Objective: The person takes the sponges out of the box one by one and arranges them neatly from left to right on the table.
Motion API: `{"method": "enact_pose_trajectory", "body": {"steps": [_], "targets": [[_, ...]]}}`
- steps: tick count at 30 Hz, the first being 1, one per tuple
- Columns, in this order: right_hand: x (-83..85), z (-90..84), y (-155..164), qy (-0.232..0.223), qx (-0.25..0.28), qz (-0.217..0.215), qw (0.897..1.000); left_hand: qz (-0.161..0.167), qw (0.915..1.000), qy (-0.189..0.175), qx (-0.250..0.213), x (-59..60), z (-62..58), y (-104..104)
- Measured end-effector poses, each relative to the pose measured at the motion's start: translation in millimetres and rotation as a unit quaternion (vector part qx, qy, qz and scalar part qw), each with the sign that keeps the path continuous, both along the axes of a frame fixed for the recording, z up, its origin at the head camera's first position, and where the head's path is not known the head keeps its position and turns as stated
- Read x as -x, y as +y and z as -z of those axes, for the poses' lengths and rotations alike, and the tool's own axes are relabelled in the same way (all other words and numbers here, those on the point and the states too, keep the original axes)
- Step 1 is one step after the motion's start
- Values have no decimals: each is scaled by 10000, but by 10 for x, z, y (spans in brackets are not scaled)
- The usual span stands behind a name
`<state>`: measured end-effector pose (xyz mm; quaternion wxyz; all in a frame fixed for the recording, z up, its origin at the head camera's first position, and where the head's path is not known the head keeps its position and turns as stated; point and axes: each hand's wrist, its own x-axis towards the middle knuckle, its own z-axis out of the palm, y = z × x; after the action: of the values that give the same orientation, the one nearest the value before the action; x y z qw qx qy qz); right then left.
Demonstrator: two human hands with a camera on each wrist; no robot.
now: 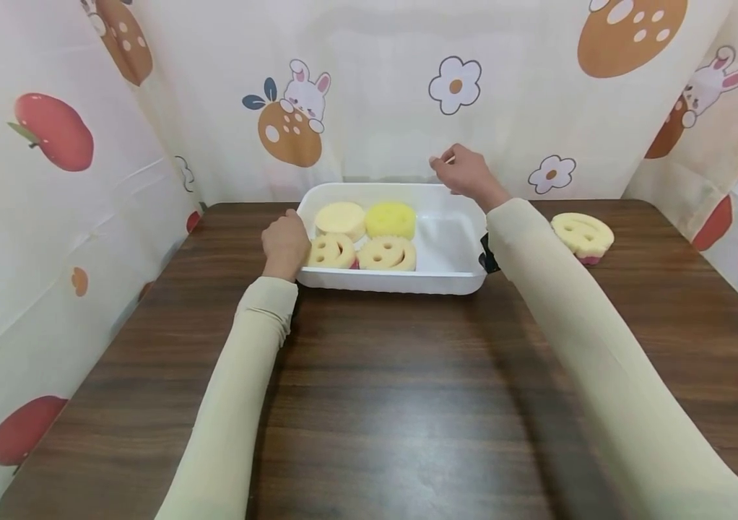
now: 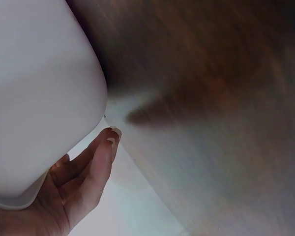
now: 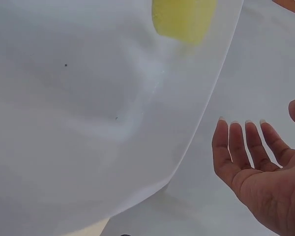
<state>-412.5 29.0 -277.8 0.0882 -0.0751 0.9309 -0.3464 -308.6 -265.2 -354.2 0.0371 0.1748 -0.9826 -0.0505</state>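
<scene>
- While my left hand (image 1: 285, 244) rests loosely against the white tray (image 1: 453, 278), my right hand (image 1: 463, 172) hovers open behind its far rim.
- I judge the tray light, stiff, slippery; the sponges (image 1: 387, 253) inside it are soft, so I grip both short ends.

Dark wood-grain table (image 1: 408, 404). Printed curtain backdrop (image 1: 382, 94) with rabbits, flowers, fruit, enclosing three sides. Lone smiley-face sponge (image 1: 582, 235) on tabletop, right of the right forearm.

Soft, even light and sharp focus around the white tray (image 1: 453, 278), whose close wrist views are blurred and washed pale.
</scene>
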Motion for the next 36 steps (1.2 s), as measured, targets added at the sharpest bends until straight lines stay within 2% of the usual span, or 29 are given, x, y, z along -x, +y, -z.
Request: {"method": "enact_pose_trajectory", "body": {"steps": [15, 25, 32, 36], "targets": [[17, 78, -33, -87, -39, 17, 10000, 14, 9998, -94, -172, 37, -5, 43], [12, 163, -153, -90, 38, -256, 9996, -89, 9997, -149, -184, -30, 29, -5], [38, 235, -150, 72, -118, -394, 9991, 29, 9998, -80, -196, -13, 40, 39], [61, 238, -236, 226, -167, -573, 9980, -89, 9999, -31, -115, 1, 26, 14]]}}
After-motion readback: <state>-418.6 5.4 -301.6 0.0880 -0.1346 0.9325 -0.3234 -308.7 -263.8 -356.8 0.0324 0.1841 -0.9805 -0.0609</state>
